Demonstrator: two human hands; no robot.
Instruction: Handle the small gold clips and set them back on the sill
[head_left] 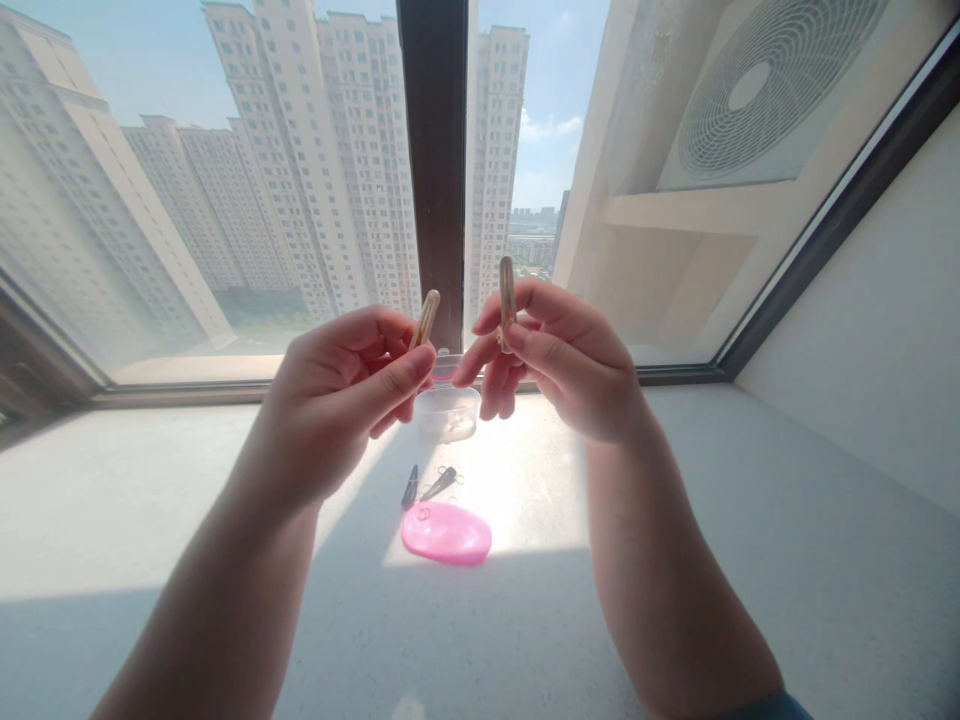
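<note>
so far both hands are curled closed, the left hand [337,400] pinching a slim pale piece [425,320] and the right hand [559,360] a second pale piece [508,303], above a clear plastic tub [448,415], with small scissors [440,483] and a pink oval pad [446,533] on the sill [750,520]

**Tall window over a pale stone sill, bright sun**

A dark brown window frame [840,220] with a narrow brown central mullion [435,150] looks out on cream high-rise apartment towers [300,150] under a pale blue sky [562,80]. At right, a grey round-grilled air-conditioner unit [765,85] sits on a beige concrete ledge [675,215] outside. A smooth white wall [862,340] meets the speckled white stone sill [787,560], where a sunlit patch [517,490] falls between soft shadows.
</note>
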